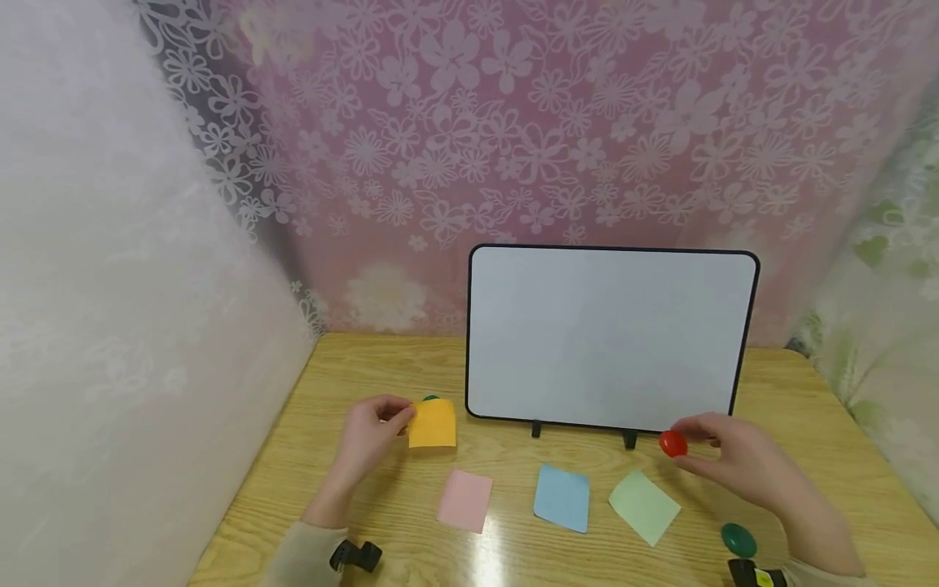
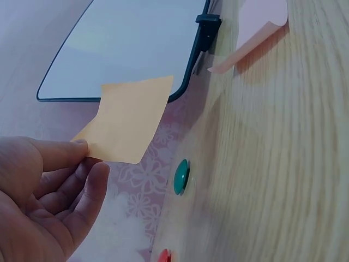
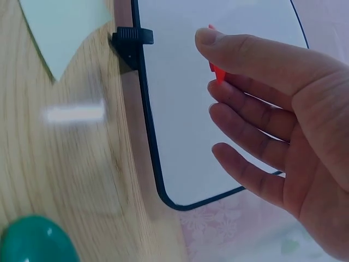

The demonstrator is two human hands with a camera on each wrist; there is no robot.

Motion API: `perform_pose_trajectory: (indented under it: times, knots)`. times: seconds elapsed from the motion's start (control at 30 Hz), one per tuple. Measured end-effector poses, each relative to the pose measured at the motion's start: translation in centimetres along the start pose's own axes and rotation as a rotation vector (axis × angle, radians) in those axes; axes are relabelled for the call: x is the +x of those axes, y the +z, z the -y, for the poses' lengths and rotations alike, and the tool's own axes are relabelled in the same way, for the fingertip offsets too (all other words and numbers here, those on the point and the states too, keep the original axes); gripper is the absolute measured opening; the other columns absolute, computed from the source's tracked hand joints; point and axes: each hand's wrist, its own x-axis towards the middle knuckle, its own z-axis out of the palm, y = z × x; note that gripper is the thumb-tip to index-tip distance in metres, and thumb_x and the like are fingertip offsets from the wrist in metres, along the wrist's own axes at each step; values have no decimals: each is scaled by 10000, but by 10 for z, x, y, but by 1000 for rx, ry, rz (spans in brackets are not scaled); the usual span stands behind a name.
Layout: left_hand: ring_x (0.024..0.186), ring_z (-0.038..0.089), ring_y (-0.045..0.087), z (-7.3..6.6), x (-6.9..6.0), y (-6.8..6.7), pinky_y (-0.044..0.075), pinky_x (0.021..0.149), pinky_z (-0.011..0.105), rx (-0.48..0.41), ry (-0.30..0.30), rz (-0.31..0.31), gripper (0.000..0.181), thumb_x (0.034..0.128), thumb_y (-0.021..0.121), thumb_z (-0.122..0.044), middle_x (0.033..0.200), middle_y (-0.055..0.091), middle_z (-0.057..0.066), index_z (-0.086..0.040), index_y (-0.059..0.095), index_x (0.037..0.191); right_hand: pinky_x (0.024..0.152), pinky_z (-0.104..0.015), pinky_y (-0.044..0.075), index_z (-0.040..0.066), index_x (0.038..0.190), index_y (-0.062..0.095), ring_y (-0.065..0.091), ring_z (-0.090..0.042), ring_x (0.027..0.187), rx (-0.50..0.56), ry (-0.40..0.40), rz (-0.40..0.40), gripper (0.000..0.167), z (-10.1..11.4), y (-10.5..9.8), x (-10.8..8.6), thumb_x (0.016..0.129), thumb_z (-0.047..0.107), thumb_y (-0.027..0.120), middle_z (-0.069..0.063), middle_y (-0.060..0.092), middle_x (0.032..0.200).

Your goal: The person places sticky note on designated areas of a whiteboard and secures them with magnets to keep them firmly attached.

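Note:
My left hand [image 1: 370, 436] pinches a yellow-orange sticky note [image 1: 433, 424] by its left edge, between thumb and fingers. The note hangs above the table, left of the whiteboard [image 1: 609, 338]; in the left wrist view its free side [image 2: 133, 120] sticks out past the fingertips. At the board's lower right corner, my right hand [image 1: 748, 461] holds a round red magnet [image 1: 672, 443] between thumb and forefinger. From the right wrist, that red magnet [image 3: 218, 73] shows edge-on in front of the white surface, with the other fingers loosely bent.
Pink [image 1: 465, 500], blue [image 1: 562, 498] and pale green [image 1: 645, 507] sticky notes lie before the board, which stands on black feet [image 1: 630, 439]. A green magnet [image 1: 738, 540] sits near my right forearm. Another green magnet [image 2: 182, 177] and a red one [image 2: 164, 255] lie at left.

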Motion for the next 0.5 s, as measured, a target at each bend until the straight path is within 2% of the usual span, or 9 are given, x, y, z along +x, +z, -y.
perform_pose_trajectory:
  times: [0.17, 0.5]
  knots:
    - [824, 215, 720, -4, 5, 8, 647, 726, 376, -14, 14, 13, 106, 991, 796, -129, 955, 763, 40, -58, 818, 1066, 813, -486, 601, 164, 1125, 792, 732, -220, 965, 6, -23, -18, 350, 4, 2, 6, 844, 307, 943, 77, 762, 1074]
    - [827, 200, 708, -20, 11, 25, 642, 771, 455, -44, 43, 65, 134, 997, 788, -144, 944, 750, 29, -50, 801, 1091, 793, -436, 610, 186, 1122, 797, 711, -175, 950, -2, -72, -40, 331, 13, 5, 17, 838, 266, 948, 101, 751, 1073]
